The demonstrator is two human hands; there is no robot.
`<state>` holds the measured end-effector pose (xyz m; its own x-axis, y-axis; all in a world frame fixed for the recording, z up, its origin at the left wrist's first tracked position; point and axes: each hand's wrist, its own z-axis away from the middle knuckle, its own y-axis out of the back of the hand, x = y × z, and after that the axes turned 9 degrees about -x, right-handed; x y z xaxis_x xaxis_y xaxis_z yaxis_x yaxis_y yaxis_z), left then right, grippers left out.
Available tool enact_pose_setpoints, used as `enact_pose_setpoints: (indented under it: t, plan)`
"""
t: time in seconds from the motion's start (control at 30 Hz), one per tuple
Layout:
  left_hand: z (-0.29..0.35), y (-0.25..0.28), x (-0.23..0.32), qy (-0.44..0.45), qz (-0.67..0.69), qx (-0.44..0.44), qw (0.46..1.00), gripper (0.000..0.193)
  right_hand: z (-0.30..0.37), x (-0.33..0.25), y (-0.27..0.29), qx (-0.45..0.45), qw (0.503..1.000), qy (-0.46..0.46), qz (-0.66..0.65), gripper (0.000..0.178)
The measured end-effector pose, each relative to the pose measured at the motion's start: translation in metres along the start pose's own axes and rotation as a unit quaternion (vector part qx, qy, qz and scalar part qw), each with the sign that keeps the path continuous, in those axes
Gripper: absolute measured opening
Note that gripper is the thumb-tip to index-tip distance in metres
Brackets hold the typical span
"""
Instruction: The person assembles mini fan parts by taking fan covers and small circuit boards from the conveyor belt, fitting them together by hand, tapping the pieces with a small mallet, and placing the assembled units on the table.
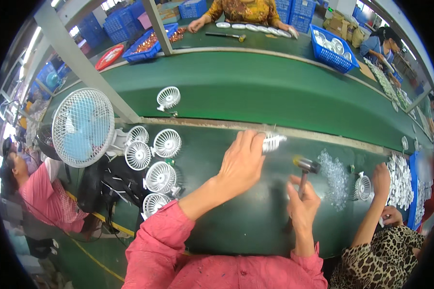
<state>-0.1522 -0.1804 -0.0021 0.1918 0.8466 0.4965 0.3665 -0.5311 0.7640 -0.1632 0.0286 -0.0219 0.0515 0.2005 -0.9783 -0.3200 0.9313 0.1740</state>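
Note:
My left hand [241, 161] is closed on a small white fan housing [272, 143], held tilted above the green table near its far edge. My right hand [304, 207] grips a hammer [307, 165] by its handle, the head pointing up, a short way right of the housing. Beside the hammer lies a loose heap of small clear pieces [333, 178]. To the left of my arm, several white round fan housings [160, 177] with slatted grilles rest on the table. One more white fan housing [169, 98] is on the green belt beyond.
A table fan [83, 127] with blue blades stands at left beside a grey post [84, 62]. At right, a co-worker in leopard print [381, 260] reaches near a pile of white parts [400, 180]. Across the belt, a person sits behind white parts; blue baskets [330, 50] stand there.

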Motion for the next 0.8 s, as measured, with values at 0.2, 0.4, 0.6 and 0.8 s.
enact_pose_setpoints:
  t: [0.2,0.4,0.6,0.8]
  plan:
    - [0.005,0.026,-0.026,0.070,-0.191,-0.086,0.975,0.040,0.019,0.009,0.022,0.095,0.989,0.115,0.026,0.015]
    - [0.059,0.063,-0.098,0.254,-0.371,-0.137,0.883,0.035,0.021,0.004,0.013,-0.012,0.993,0.104,-0.045,0.016]
    - [0.076,0.055,-0.110,0.232,-0.318,-0.091,0.915,0.013,0.018,0.002,0.004,-0.104,0.991,-0.021,-0.082,0.018]
    - [0.075,0.024,-0.003,0.104,-0.005,-0.010,0.995,0.017,0.019,-0.003,-0.001,-0.152,0.980,-0.099,-0.083,0.023]
